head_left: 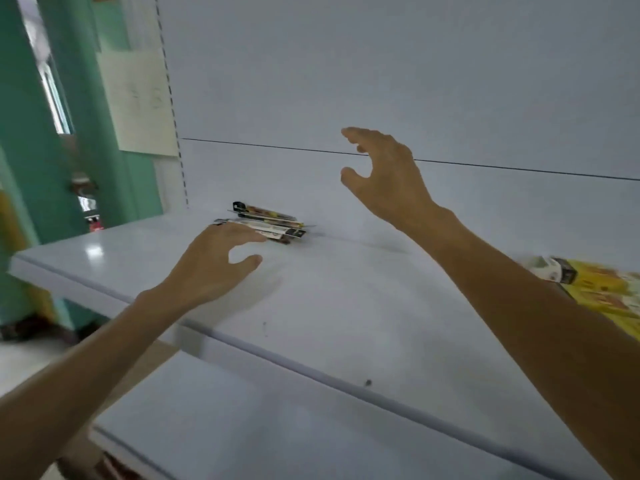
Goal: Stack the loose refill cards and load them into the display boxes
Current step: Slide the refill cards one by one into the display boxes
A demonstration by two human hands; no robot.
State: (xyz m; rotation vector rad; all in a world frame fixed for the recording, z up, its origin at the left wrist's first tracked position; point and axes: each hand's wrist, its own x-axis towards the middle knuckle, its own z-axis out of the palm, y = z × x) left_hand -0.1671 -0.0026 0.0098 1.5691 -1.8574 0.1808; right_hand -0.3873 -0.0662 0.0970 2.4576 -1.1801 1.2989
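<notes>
**Hands close in on a loose pile at the back of the shelf**

Nearest me, a lower shelf juts out beneath the pale grey shelf the person is working at. At the right edge of that upper shelf lies a yellow display box, partly behind the forearm and well apart from the cards. Further in, the left hand reaches forward with fingers stretched and thumb spread. Its fingertips touch the near left edge of the refill cards and grip nothing. The cards lie in a small ragged pile near the back panel, edges askew. I'd judge them light, thin, fairly stiff and probably slick, so they would slide. They are best squared between both hands along the long edges, then lifted as one block. The right hand hovers above and beyond the pile, fingers parted and empty. The printing on the cards and the box is too blurred to read.
</notes>
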